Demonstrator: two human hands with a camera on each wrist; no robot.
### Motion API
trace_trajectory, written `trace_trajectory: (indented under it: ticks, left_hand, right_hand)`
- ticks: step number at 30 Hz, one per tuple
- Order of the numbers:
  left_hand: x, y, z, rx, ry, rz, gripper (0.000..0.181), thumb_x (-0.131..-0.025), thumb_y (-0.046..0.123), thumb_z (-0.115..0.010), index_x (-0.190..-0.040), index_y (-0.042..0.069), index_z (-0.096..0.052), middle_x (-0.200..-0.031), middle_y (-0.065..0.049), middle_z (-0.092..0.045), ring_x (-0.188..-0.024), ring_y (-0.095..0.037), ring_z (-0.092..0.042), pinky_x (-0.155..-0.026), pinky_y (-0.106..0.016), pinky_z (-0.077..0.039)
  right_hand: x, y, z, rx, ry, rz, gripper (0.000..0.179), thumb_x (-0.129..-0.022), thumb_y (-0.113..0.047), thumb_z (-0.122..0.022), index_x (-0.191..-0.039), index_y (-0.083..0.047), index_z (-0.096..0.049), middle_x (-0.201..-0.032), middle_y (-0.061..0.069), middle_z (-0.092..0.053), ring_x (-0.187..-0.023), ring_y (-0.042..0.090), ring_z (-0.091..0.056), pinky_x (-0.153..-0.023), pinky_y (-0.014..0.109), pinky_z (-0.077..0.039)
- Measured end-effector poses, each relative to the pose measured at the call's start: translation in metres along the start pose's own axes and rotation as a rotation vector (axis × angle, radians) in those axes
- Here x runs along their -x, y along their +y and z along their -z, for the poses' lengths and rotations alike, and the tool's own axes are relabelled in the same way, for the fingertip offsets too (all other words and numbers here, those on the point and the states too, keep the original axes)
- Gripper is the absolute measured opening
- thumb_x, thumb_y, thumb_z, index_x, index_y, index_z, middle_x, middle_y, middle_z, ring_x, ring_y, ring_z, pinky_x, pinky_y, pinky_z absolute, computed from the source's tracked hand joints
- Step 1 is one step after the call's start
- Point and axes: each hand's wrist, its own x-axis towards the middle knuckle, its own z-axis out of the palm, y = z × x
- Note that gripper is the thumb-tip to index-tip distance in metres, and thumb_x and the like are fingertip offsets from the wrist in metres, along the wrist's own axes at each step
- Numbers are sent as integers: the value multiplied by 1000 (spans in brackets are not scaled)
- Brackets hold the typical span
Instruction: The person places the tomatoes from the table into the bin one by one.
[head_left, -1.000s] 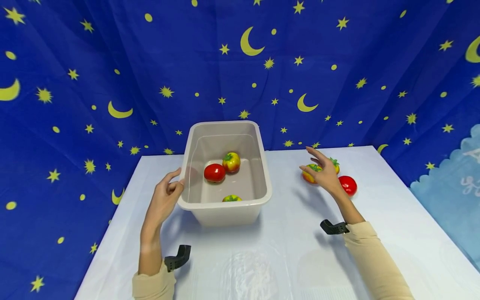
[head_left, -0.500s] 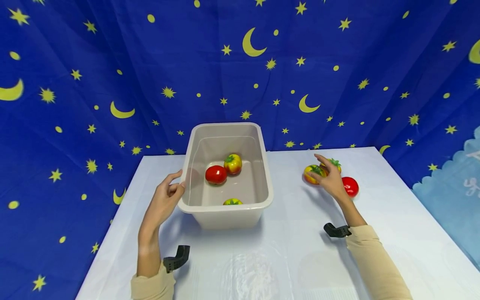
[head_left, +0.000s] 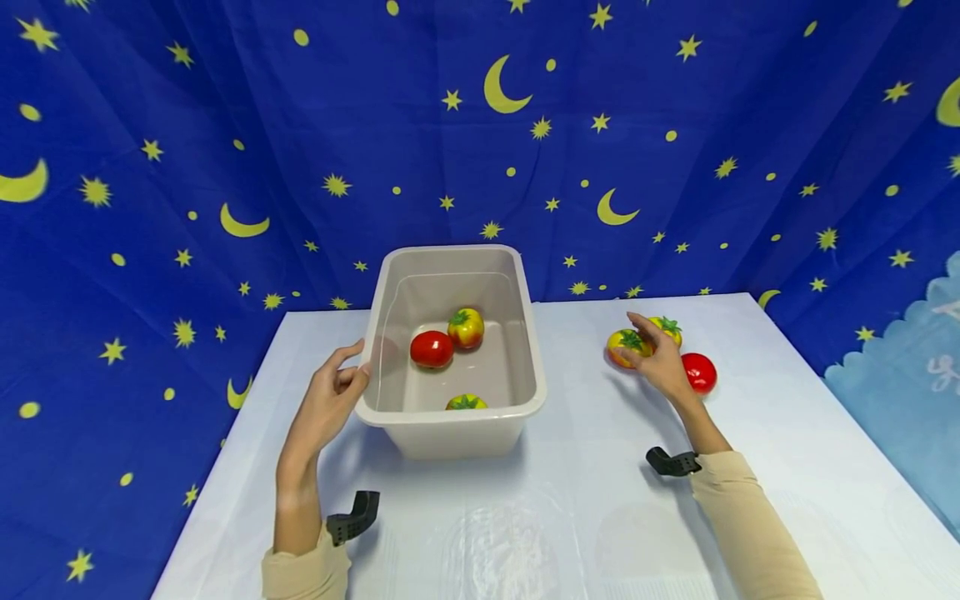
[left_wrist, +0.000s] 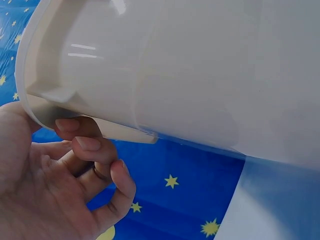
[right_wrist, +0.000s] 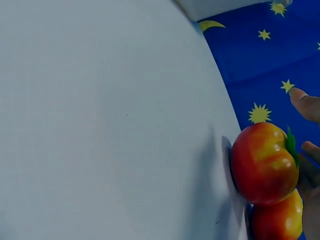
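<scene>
My left hand (head_left: 322, 408) grips the left rim of a beige plastic bin (head_left: 450, 420); the left wrist view shows its fingers (left_wrist: 90, 142) curled below that rim. Over to the right, my right hand (head_left: 663, 365) hovers with thumb and fingers spread over a yellow-and-red toy tomato (head_left: 621, 340). The right wrist view has the thumb (right_wrist: 306, 104) apart from this tomato (right_wrist: 262, 162) and the other fingertips close to its leafy side. Another yellow-and-red tomato (head_left: 667, 330) sits just behind, partly hidden by the hand. A glossy red round toy fruit (head_left: 701, 373) lies beside the wrist.
Inside the bin are a red toy fruit (head_left: 431, 350) and two yellow-and-red tomatoes, one farther back (head_left: 466, 327), one half hidden by the front wall. The bin stands on a white-covered table (head_left: 570, 500). A blue star-and-moon cloth (head_left: 420, 125) hangs behind it.
My right hand has moved slightly right and down, closer over the front yellow-and-red tomato. The left hand stays at the bin's rim, and the fruits have not moved.
</scene>
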Motion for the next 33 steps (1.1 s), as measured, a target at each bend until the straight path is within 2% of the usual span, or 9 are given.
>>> trace_trajectory:
  ticks: [8,18,25,33]
  left_hand:
    - [-1,-1,-1,0,0,-9,54,-103,22,-48,-149,-1,-34,-116,-26,-66,-102,-27,-66,-77,-19,-46]
    - [-1,-3,-1,-12,-4,-5,54,-103,23,-47,-150,-1,-32,-116,-26,-66,-103,-26,-65,-77,-20,-47]
    - [-1,-3,-1,-10,-8,-7,55,-103,22,-47,-150,-1,-31,-117,-26,-66,-107,-33,-64,-78,-20,-46]
    - [0,-3,-2,-8,-9,-5,54,-103,23,-47,-150,-1,-32,-119,-26,-65,-107,-33,-64,-79,-19,-46]
  right_hand:
    - [-1,7,0,109,-23,-40,64,-84,-12,-77,-141,-2,-49,-141,28,-48,-131,45,-41,-109,59,-28]
    - [3,11,0,231,-120,-61,61,-84,-8,-75,-139,-1,-49,-140,29,-48,-125,47,-44,-105,64,-31]
    - [4,15,-1,233,-131,-69,62,-84,-8,-74,-141,-3,-48,-141,30,-47,-127,48,-43,-105,65,-29]
    - [6,13,-1,210,-122,-96,64,-85,-16,-76,-142,-4,-48,-141,29,-47,-127,47,-42,-106,65,-29]
